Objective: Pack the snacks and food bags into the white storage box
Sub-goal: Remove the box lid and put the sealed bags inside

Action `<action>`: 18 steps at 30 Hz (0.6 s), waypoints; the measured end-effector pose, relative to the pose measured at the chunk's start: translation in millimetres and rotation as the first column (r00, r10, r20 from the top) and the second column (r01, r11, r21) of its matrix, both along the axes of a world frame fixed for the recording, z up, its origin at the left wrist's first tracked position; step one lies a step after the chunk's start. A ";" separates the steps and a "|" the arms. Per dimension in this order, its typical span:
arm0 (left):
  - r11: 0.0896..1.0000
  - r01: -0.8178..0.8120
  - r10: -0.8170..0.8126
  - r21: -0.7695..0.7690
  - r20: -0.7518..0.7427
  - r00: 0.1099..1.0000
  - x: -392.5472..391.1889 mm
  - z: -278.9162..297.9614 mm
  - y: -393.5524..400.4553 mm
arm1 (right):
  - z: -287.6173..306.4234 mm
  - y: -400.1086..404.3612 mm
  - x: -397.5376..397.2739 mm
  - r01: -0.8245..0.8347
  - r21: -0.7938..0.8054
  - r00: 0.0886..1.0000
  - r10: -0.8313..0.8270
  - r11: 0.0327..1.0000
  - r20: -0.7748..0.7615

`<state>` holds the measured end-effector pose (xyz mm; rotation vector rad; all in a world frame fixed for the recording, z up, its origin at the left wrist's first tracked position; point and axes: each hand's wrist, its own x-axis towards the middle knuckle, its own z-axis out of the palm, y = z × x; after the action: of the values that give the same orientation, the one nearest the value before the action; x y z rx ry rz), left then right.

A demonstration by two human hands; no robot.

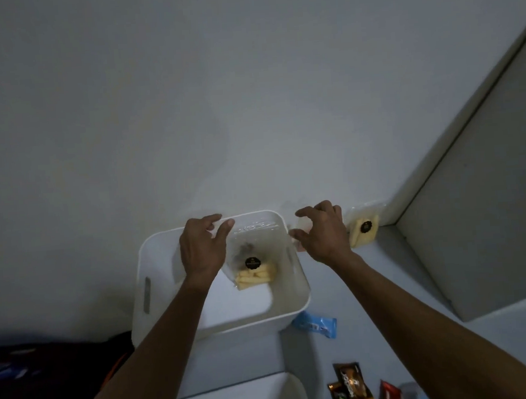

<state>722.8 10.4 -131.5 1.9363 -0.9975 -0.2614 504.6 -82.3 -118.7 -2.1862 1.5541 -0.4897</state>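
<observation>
Where writing shows, a dark sachet (349, 381) reads "JOGER", blurred

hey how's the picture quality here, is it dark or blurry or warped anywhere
Head view: dim, flat light with a grey-blue cast; wide-angle warp bends the door frame and stretches both forearms; the clear bag in the white storage box shows faint glare; snack packets at the bottom edge are soft; the left hand and right hand look fairly sharp.

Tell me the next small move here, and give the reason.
Probably the right hand should reach right for the clear bag of yellow sticks by the wall. One such bag already sits in the white box, and both hands hover empty.
</observation>
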 end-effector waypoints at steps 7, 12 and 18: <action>0.984 0.120 -0.118 -0.132 0.027 0.993 -84.2 29.5 -9.1 | 21.8 -16.3 -104.1 0.110 0.013 0.993 -0.111 0.994 0.040; 0.974 0.174 -0.179 -0.145 -0.026 0.983 -165.8 20.7 -41.9 | 4.9 -59.1 -174.2 0.230 0.074 0.971 -0.234 0.970 0.043; 0.992 -0.034 0.055 0.126 -0.173 0.983 -215.4 -29.2 -83.6 | -42.6 -119.9 -215.8 0.246 0.156 0.967 -0.253 0.957 0.022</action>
<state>507.4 -73.2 -160.6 2.0039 -0.8372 -0.4696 288.8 -202.3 -161.3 -1.8653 1.7930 -0.4717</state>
